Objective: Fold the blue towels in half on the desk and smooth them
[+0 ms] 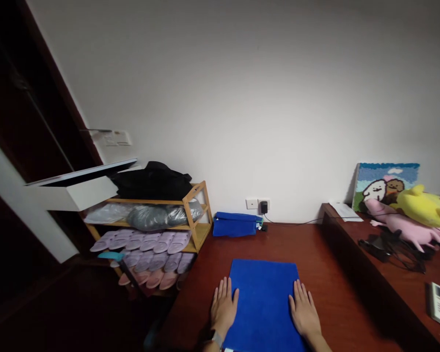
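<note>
Blue cloth (pixel 263 303) lay flat on the reddish wooden table (pixel 326 274) at the lower centre of the frame, its near edge running out of view at the bottom. It was flanked by both hands, palms down and fingers spread: the left hand (pixel 224 307) was laid on the left edge, the right hand (pixel 303 311) on the right edge, and nothing was pinched or gripped by either. The cloth appeared smooth and square to the table. To be handled well, the cloth would probably have to be pressed evenly from both sides, so that no wrinkle was pushed toward the middle, and the edges kept parallel. A slip of the fabric on the polished wood was judged the likeliest fault. Further up the frame, a folded blue bundle (pixel 236 224) was seen against the wall, near a socket with a charger (pixel 264 207). A shoe rack (pixel 157 230) stood at the left, and soft toys (pixel 414 215) were piled at the right.
</note>
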The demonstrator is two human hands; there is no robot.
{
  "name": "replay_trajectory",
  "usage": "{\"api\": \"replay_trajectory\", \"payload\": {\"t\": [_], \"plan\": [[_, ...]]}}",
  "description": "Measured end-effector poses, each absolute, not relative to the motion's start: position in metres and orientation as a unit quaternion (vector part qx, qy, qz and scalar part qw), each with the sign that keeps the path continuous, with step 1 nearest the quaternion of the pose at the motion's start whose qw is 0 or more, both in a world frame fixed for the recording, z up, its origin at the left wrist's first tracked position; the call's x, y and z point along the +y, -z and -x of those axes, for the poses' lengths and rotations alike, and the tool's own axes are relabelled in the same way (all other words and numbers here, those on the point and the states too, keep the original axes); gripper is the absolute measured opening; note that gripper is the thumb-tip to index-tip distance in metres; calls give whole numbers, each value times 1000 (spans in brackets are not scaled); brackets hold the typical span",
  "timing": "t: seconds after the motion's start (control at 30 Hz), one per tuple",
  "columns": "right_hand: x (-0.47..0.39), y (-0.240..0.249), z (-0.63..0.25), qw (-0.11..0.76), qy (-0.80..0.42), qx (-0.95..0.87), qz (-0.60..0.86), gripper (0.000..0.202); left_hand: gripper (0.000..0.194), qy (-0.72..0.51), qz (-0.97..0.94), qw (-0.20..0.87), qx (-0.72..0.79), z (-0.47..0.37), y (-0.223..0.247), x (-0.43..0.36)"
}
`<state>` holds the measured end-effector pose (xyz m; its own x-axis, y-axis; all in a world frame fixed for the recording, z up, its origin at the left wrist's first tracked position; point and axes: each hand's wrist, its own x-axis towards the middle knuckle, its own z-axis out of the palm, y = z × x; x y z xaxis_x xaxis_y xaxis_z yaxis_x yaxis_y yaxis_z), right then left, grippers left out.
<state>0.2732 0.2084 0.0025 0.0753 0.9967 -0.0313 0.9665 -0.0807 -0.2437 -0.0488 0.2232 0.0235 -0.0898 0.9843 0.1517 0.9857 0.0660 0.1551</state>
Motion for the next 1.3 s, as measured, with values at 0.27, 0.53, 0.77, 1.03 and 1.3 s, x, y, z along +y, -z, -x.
{"api": "replay_trajectory", "payload": {"t": [0.27,0.53,0.77,1.03,1.3], "plan": [[207,-8,-273,57,-95,-675,729,71,59,174,830,-55,-528,-94,-44,227],[206,-4,-275,36,-83,-690,718,67,60,138,844,-121,-503,-134,-32,210],[210,5,-275,101,-95,-673,727,75,74,95,791,-61,-602,-2,-34,200],[201,-27,-273,106,-134,-657,734,71,80,58,743,-32,-666,66,-36,208],[142,-26,-272,122,-148,-668,719,70,65,150,745,4,-650,27,-56,189]]}}
